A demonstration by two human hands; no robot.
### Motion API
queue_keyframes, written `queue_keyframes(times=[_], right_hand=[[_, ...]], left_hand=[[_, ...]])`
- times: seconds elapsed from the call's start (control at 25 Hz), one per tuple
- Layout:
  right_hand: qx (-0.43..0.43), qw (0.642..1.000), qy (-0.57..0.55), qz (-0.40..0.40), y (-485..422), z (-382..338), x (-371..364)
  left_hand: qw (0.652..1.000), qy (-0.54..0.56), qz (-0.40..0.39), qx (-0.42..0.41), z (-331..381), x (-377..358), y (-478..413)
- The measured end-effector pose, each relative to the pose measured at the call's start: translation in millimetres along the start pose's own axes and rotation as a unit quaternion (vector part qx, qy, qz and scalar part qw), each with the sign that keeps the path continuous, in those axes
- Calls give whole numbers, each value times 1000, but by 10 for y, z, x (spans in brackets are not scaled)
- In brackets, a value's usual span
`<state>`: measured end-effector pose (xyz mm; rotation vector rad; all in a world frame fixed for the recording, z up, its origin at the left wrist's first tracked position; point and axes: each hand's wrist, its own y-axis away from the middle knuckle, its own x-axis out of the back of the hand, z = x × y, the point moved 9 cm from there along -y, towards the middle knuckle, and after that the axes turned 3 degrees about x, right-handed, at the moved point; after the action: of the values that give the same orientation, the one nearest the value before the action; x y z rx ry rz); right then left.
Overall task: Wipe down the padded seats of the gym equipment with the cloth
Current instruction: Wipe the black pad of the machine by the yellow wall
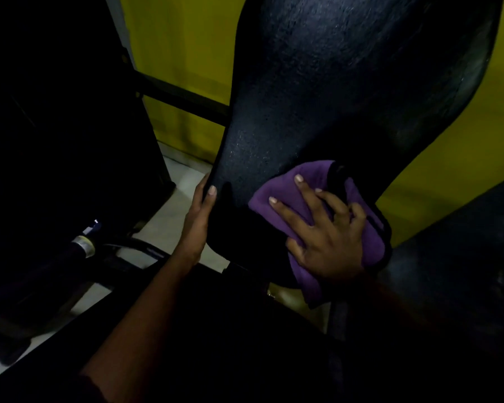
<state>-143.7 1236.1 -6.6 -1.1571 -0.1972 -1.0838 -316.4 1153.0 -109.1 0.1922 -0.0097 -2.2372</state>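
A long black padded backrest (332,82) runs from the top of the view down to the middle, narrowing at its lower end. A purple cloth (288,193) with a dark hem lies flat on that lower end. My right hand (326,237) presses on the cloth with its fingers spread and straight. My left hand (200,210) grips the pad's left edge, thumb on the front face and fingers behind it. Another black pad (463,271) sits at the lower right, dim and partly hidden.
A yellow wall (181,53) stands behind the pad. Black frame bars (184,103) cross to the left, and a dark machine body (56,112) fills the left side. A bar with a silver collar (85,245) lies low on the left above the pale floor (163,228).
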Motion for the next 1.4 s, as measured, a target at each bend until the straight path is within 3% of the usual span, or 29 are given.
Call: queue_keyframes(times=[0.28, 0.4, 0.52, 0.6, 0.72, 0.92, 1.16, 1.28, 1.4], right_hand=[[42, 997, -64, -32, 691, -810, -144], [108, 992, -67, -9, 119, -717, 38], [76, 996, -46, -20, -843, -441, -52], [101, 993, -28, -51, -973, -651, -257], [167, 985, -16, -49, -659, -1018, -409], [247, 967, -22, -53, -251, -1357, -447], [389, 915, -16, -108, 467, -1442, -482], [394, 910, -12, -125, 771, -1187, -438], [329, 930, -60, -154, 1052, -807, -356]], left_hand=[[999, 36, 2, -2, -31, 5, 5], [997, 70, -5, 36, -44, -3, 25], [987, 151, -33, 34, -9, -70, 69], [978, 206, -19, 37, -75, 17, 49], [968, 239, 7, 78, -292, 216, 17], [971, 207, 30, 114, -539, 393, 97], [980, 170, 16, 105, -556, 87, 165], [979, 153, 3, 133, -606, -2, 224], [980, 137, -3, 147, -570, 1, 260]])
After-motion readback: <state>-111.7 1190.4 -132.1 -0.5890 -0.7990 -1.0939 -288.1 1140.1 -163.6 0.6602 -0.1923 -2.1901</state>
